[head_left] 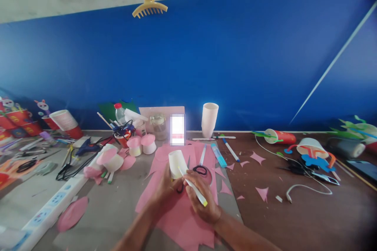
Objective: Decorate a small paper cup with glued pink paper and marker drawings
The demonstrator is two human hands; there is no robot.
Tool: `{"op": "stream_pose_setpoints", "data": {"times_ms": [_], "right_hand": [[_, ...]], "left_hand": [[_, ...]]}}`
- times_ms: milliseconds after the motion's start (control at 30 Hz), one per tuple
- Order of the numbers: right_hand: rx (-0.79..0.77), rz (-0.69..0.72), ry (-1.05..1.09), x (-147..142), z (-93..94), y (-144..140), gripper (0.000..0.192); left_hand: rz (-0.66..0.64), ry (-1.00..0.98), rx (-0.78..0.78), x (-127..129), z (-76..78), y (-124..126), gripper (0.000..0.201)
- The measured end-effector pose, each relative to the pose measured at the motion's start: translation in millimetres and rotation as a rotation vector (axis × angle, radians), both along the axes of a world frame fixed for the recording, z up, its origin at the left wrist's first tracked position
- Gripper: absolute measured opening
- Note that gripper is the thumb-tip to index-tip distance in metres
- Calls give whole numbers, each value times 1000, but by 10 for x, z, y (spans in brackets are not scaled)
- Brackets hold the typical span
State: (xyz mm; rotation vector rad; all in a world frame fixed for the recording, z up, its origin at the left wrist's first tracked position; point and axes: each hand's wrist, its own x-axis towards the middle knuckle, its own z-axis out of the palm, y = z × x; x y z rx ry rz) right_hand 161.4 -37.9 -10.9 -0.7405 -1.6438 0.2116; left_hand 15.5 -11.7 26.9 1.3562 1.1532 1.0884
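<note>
Head view, looking down at a cluttered craft table: the left hand [166, 188] is curled round a white paper cup [177, 163], gripping its lower part so the cup stands tilted over a pink paper sheet [182, 219] near the picture's six o'clock. Just beside it at three o'clock, the right hand [203, 200] pinches a white marker with a yellow cap [194, 189], its tip touching the cup's side and its capped end pointing toward five o'clock. Black-handled scissors [200, 170] lie on the sheet just beyond the right hand, partly hidden by it. At twelve o'clock from the hands a stack of white cups [210, 119] stands upright against the blue wall [235, 55], with several pens [230, 149] lying near its foot. Pink paper scraps [261, 193] are scattered across the brown tabletop [324, 219] toward three o'clock. At nine o'clock a white power strip [50, 206] lies along the table, near pink-topped cup pieces [141, 144].
</note>
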Motion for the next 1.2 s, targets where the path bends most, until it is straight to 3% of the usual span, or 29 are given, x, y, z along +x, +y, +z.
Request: {"op": "stream_pose_setpoints", "data": {"times_ms": [300, 567, 733, 867, 1200], "right_hand": [[7, -27, -6, -1, 25, 9, 33], [-4, 37, -26, -8, 52, -17, 35], [12, 71, -38, -21, 72, -30, 38], [14, 77, -48, -23, 66, -30, 37], [-6, 51, -47, -19, 35, -15, 35]], "left_hand": [[46, 9, -22, -3, -100, 62, 38], [45, 23, -3, -9, -94, 40, 34], [30, 28, -9, -47, -184, 131, 45], [4, 16, -14, -61, -244, 160, 43], [4, 36, -13, -38, -151, 101, 38]]}}
